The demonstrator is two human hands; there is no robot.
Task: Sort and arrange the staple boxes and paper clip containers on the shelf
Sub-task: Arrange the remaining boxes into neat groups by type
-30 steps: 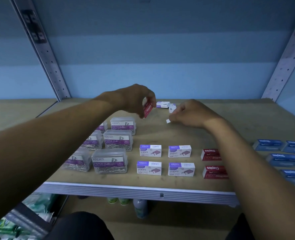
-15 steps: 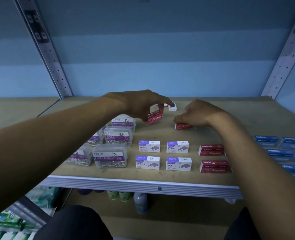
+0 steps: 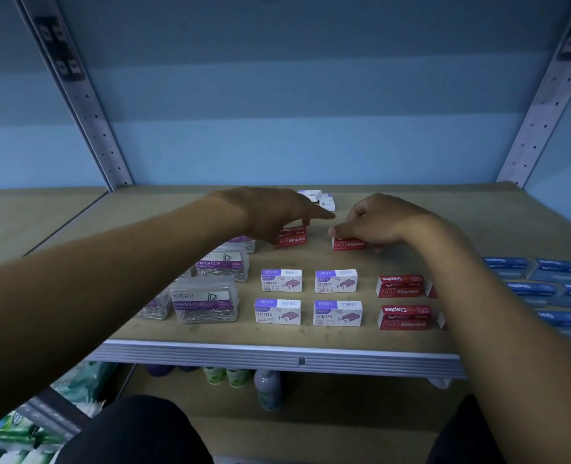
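My left hand [image 3: 274, 212] reaches over a red staple box [image 3: 293, 238] that sits on the wooden shelf [image 3: 411, 222], gripping its top, with the index finger stretched out to the right. My right hand [image 3: 383, 221] pinches a second red staple box [image 3: 349, 244] standing on the shelf just to the right. In front lie white-and-purple staple boxes [image 3: 281, 280] in a two-by-two block, and red staple boxes [image 3: 400, 285] in rows partly hidden by my right forearm. Clear paper clip containers [image 3: 205, 303] stand at the left.
Blue staple boxes [image 3: 532, 289] lie at the right. Two small white boxes [image 3: 321, 198] sit near the back wall. Metal uprights [image 3: 86, 108] flank the shelf, and its metal front edge [image 3: 277, 358] runs across. Bottles [image 3: 267, 386] stand on the lower level.
My left hand has lowered its red box from the air onto the shelf. My right hand has moved a second red box slightly toward me. The two boxes now sit side by side.
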